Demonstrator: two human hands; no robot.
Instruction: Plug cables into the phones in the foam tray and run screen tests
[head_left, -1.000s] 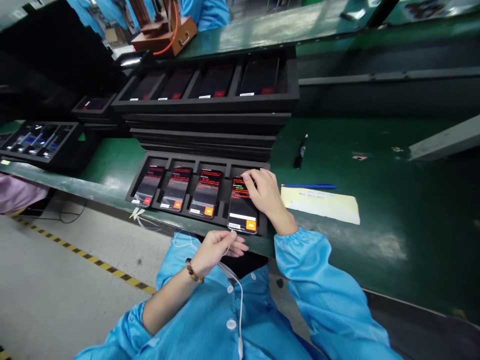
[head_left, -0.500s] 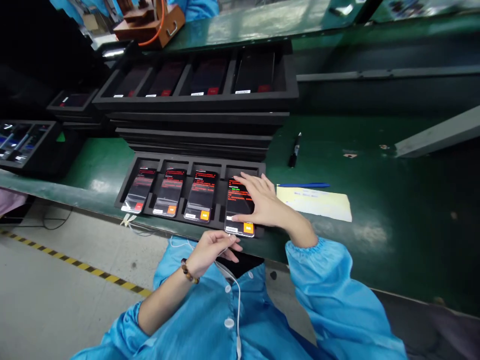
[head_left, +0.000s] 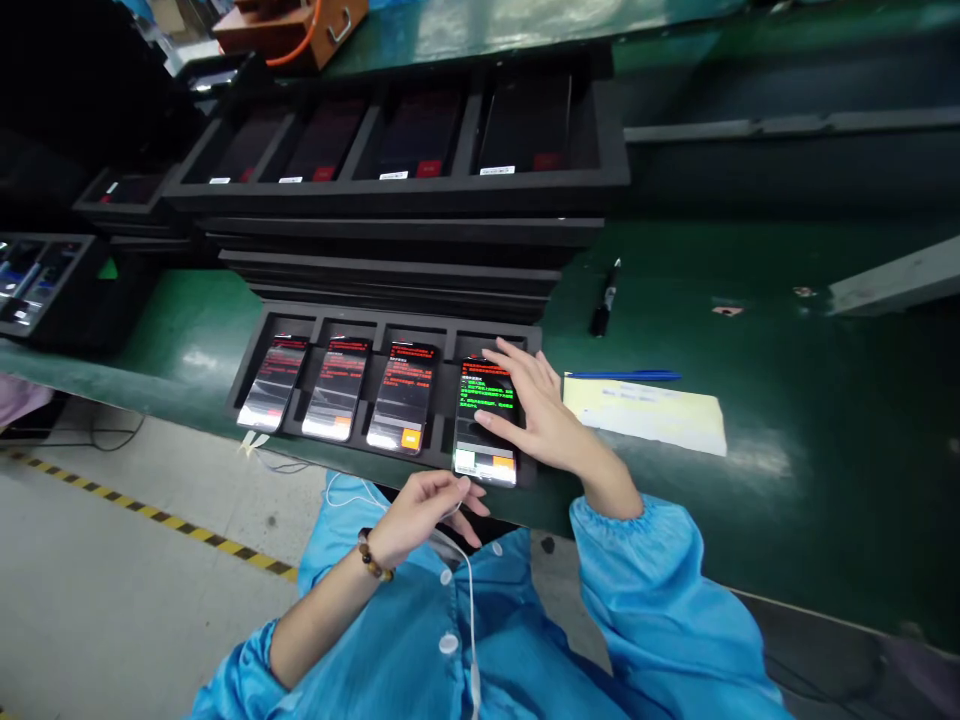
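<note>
The phone (head_left: 480, 445) at the right end of a black foam tray (head_left: 244, 370) has mostly green text, with a white and an orange box at its lower edge. Over its upper right side lies my right hand (head_left: 544, 415), fingers stretched and apart, thumb above the screen. Just below the phone's bottom edge, my left hand (head_left: 420, 510) pinches a thin white cable (head_left: 471, 610) between thumb and forefinger; the cable's end is hidden there. Three more phones with red text, a left phone (head_left: 274, 385), a second phone (head_left: 337, 390) and a third phone (head_left: 403, 400), fill the other slots.
Behind stands a stack of black trays (head_left: 397, 230), its top one holding several dark phones. To the right on the green table (head_left: 810, 400) lie a black marker (head_left: 606, 300), a blue pen (head_left: 626, 376) and a yellow paper (head_left: 645, 412). A metal bar (head_left: 900, 280) slants at far right.
On the right-hand phone, most text has turned from red to green and a white box shows at lower left. My right thumb has moved up from the screen's lower part. My left hand keeps its pinch.
</note>
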